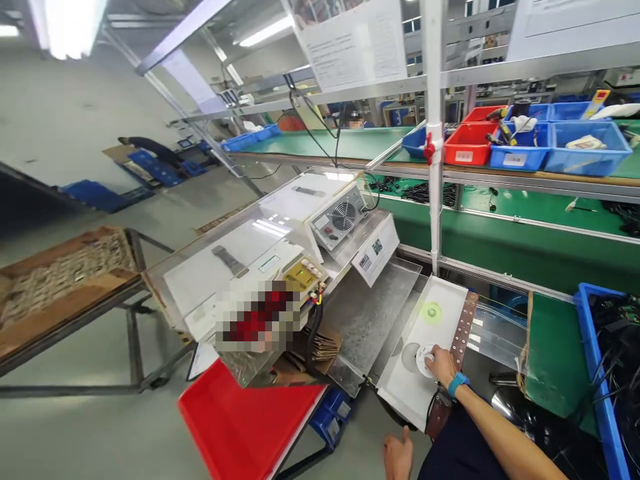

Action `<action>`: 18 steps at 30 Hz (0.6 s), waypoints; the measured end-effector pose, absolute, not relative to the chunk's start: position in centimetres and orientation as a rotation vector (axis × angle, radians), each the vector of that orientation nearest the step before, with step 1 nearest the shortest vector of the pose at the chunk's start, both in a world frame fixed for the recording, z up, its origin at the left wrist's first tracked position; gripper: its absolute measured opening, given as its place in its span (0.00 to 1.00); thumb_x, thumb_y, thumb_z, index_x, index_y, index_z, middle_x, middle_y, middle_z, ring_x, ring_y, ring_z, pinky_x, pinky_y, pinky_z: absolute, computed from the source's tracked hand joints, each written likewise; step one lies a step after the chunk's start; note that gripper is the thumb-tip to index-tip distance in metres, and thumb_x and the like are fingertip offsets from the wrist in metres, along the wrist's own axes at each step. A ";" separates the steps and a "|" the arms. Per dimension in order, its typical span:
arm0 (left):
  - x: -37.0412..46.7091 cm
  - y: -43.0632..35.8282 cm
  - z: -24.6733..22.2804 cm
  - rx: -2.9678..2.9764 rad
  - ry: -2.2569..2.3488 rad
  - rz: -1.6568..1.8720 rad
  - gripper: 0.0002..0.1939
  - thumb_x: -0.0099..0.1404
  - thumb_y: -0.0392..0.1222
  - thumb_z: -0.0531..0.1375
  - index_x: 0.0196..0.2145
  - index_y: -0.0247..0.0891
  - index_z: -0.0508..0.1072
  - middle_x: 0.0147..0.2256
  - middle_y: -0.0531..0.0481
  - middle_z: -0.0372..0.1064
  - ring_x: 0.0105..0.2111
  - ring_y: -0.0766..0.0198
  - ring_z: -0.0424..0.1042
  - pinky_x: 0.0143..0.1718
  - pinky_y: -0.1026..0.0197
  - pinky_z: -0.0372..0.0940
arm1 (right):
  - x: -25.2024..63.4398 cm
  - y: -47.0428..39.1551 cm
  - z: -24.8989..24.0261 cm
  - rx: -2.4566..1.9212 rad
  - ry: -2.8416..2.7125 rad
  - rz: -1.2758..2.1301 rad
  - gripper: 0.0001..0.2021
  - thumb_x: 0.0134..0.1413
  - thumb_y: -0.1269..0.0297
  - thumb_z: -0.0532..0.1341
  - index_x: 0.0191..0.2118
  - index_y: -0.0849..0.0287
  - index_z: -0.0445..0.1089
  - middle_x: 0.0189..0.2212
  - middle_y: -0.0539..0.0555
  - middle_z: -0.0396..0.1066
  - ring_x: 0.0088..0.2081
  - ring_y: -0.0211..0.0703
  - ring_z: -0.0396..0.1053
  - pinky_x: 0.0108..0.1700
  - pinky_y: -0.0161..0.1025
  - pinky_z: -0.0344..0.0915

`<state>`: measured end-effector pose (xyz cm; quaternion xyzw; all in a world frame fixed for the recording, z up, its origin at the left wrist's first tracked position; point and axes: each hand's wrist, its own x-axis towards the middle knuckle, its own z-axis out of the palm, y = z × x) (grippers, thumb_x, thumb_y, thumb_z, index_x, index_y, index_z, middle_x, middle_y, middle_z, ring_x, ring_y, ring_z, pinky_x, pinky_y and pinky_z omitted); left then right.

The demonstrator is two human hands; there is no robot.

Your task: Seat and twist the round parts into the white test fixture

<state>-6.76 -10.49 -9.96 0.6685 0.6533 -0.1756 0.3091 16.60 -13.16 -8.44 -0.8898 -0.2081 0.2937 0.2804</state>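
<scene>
1. Disc (424, 361): one small white round piece, lying on the white tray (440, 333) directly under the fingertips of the right hand (442, 365); it sits over a grey circular mark, apparently a locating spot that fixes its position.
2. Right hand: laid palm-down on the disc, fingers bent onto its edge, pressing or pinching it; whether the disc is lifted clear of the tray cannot be told. A blue wristband (457, 383) circles the wrist just behind the hand.
3. Left hand (399, 456): loose and holding nothing, thumb raised, hanging low beside the body, well apart from the tray and nearer the person than the right hand.
4. Green ring (431, 312): one round green mark on the tray, just beyond the right hand; with the grey mark it makes two circular positions on the tray.
5. Perforated strip (463, 328): one brown strip along the tray's edge, just outward of the right hand.
6. Test unit (341, 220): one grey box with a fan grille, farther off to the left of the right hand, under a clear cover.
7. Red panel (245, 420): one, tilted, left of the left hand.
8. Bins on the far desk (350, 143): two red (467, 147) and several blue (583, 150), well beyond both hands.
</scene>
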 end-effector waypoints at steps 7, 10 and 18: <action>-4.6 -11.2 -13.1 1.657 1.572 -0.249 0.25 0.70 0.41 0.52 0.60 0.30 0.71 0.56 0.36 0.74 0.57 0.54 0.74 0.55 0.64 0.68 | 15.8 -12.3 -9.9 -2.236 -0.576 0.901 0.08 0.49 0.60 0.61 0.34 0.58 0.68 0.32 0.58 0.76 0.34 0.47 0.72 0.36 0.39 0.61; -3.5 -11.0 -13.1 1.634 1.572 -0.284 0.22 0.71 0.35 0.48 0.55 0.36 0.76 0.51 0.40 0.78 0.53 0.57 0.77 0.53 0.63 0.70 | 15.5 -11.6 -8.8 -2.069 -0.555 1.037 0.14 0.54 0.50 0.55 0.35 0.57 0.64 0.22 0.51 0.69 0.24 0.41 0.67 0.27 0.36 0.60; -2.4 -9.4 -7.1 1.521 1.845 -0.374 0.19 0.63 0.55 0.66 0.51 0.55 0.75 0.53 0.46 0.74 0.57 0.50 0.72 0.50 0.50 0.73 | 15.3 1.8 -4.9 -1.485 -0.179 1.311 0.19 0.54 0.47 0.64 0.30 0.59 0.61 0.20 0.46 0.66 0.19 0.31 0.60 0.23 0.30 0.58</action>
